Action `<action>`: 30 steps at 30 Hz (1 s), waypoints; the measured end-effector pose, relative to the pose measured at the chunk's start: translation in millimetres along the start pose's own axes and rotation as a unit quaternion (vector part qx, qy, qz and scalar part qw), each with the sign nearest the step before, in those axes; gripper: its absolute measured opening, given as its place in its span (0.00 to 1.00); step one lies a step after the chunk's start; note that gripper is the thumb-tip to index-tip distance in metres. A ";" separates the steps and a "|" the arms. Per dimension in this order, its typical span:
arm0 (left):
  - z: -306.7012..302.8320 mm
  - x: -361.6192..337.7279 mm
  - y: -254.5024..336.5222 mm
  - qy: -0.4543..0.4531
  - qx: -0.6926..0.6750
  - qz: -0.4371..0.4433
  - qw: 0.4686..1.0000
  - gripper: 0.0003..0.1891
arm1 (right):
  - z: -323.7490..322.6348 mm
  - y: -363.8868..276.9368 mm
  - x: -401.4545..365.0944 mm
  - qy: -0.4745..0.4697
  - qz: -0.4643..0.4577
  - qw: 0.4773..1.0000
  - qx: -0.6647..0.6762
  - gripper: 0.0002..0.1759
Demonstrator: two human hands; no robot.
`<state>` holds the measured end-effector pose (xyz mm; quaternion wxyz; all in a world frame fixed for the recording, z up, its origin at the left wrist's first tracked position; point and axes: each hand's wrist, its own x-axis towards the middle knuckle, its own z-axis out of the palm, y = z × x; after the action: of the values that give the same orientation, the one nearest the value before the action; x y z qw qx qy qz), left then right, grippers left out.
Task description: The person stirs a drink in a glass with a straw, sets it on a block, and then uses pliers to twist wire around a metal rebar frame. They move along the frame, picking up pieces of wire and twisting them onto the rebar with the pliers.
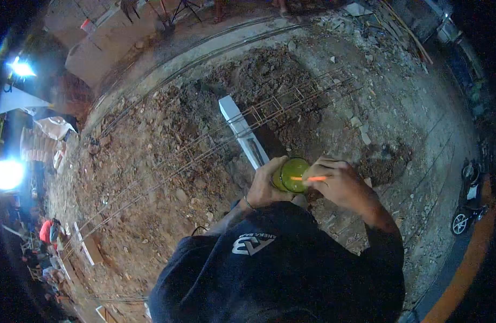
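My left hand [265,187] is wrapped round the side of a clear cup [278,180] in front of my chest. Yellow-green liquid [296,171] shows inside it. At the opposite side of the rim, my right hand [340,187] pinches a thin orange stick [317,178], which reaches across the cup's mouth. Whether that stick is a straw or a spoon handle, I cannot tell. Just beyond my left hand lies a long white-sided beam [237,125] on the soil.
Long rebar cages [269,109] run across the rough, rubble-strewn ground [145,167]. At far left, several people [47,231] are near more white-sided beams [88,245], under bright lamps [5,175]. A wheeled vehicle [459,223] stands at the right.
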<state>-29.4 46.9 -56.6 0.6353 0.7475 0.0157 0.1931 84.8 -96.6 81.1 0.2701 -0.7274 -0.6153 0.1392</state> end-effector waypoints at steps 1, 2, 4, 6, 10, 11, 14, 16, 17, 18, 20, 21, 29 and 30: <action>1.8 -1.3 -2.5 -0.012 0.000 0.007 1.000 0.41 | -1.9 -2.3 -0.4 0.019 -0.041 0.998 0.049 0.06; 4.3 -3.2 -4.8 -0.013 -0.001 0.005 1.000 0.41 | -2.1 -2.2 -0.4 0.018 -0.039 0.998 0.050 0.06; 9.9 -7.5 -5.6 -0.016 0.010 0.011 1.000 0.42 | -3.2 -2.1 -2.0 0.154 -0.016 0.985 0.080 0.06; 11.5 -7.0 -2.4 -0.022 0.022 0.028 0.999 0.43 | 3.3 7.0 -7.8 0.131 -0.009 0.989 0.063 0.06; 12.5 -5.2 0.6 -0.025 0.055 0.048 0.997 0.43 | 18.0 8.0 -19.5 -0.002 0.002 0.997 0.076 0.05; 12.8 -5.0 0.1 -0.024 0.056 0.047 0.997 0.43 | 17.6 2.6 -19.3 -0.040 0.038 0.991 0.121 0.05; 12.5 -7.0 -2.9 -0.028 0.036 0.044 0.998 0.43 | 8.2 1.4 -11.0 0.119 -0.017 0.992 0.039 0.04; 10.6 -8.4 -3.4 -0.053 0.048 0.008 0.997 0.49 | -1.3 0.5 -5.2 0.205 0.026 0.976 0.061 0.05; 10.0 -8.8 -3.0 -0.054 0.046 0.009 0.997 0.49 | 1.7 2.5 -5.7 0.206 0.027 0.976 0.059 0.05; 9.1 -9.5 -0.5 -0.048 0.050 0.001 0.998 0.48 | 8.5 6.6 -7.0 0.123 0.048 0.991 0.035 0.05; 9.7 -12.6 1.5 -0.044 0.054 -0.007 0.998 0.48 | 17.7 3.6 -7.6 -0.005 0.061 0.994 0.087 0.08; 9.8 -13.1 1.9 -0.046 0.051 -0.007 0.998 0.48 | 18.4 1.9 -5.3 -0.006 0.059 0.995 0.086 0.08; 8.4 -15.0 8.6 -0.041 0.044 -0.018 0.998 0.47 | 18.1 4.9 -6.3 0.135 -0.041 0.989 0.042 0.09; 8.7 -16.0 6.6 -0.038 0.037 -0.008 0.999 0.47 | 25.4 2.9 -8.1 0.057 -0.024 0.994 0.094 0.07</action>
<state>-43.0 33.1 -55.7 0.6089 0.7772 0.0047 0.1586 72.0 -99.1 57.6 0.3750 -0.6904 -0.6005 0.1485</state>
